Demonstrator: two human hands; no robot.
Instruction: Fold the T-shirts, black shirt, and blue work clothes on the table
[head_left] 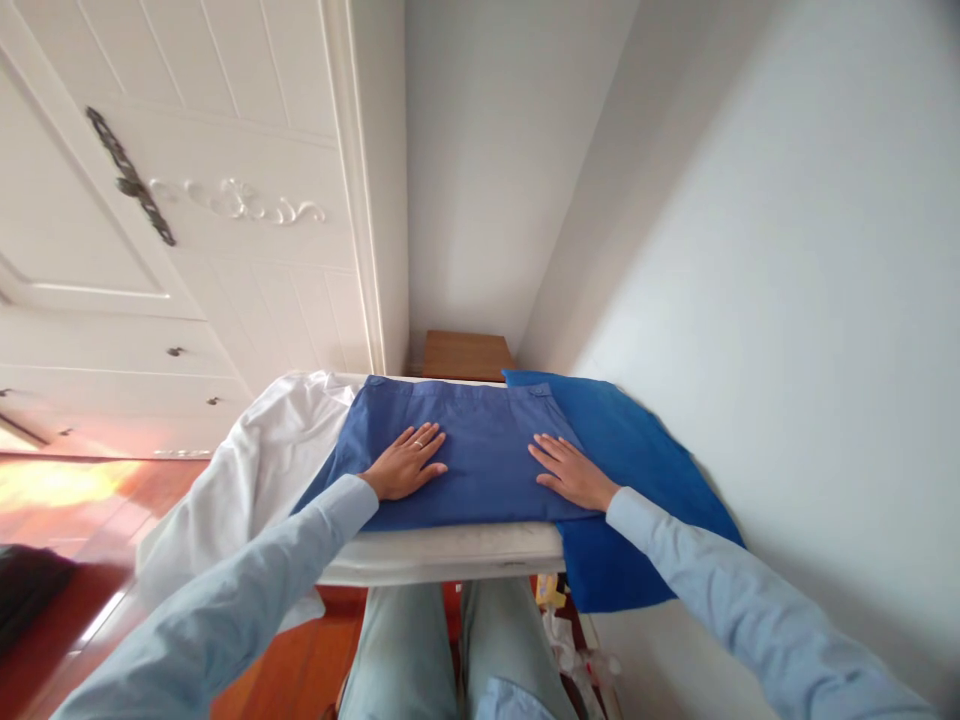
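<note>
A blue garment with a waistband [480, 455], which looks like a skirt, lies spread flat across the ironing board [450, 550]. Its waistband runs along the far side, with a small tab near each end. My left hand [405, 462] rests palm down on the left half of the cloth, fingers spread, a ring on one finger. On the right half my right hand [571, 470] lies flat too, its fingers apart. A brighter blue cloth [637, 440] reaches out from under the garment's right side and hangs over the board's edge. White fabric [277, 450] drapes over the left end.
A white wardrobe [247, 290] with dark metal handles stands at the left. Behind the board is a brown wooden piece of furniture [466, 352], and a pale wall [810, 300] closes the right side. Several items in plastic [566, 640] sit below the board. A dark object [30, 595] lies at far left.
</note>
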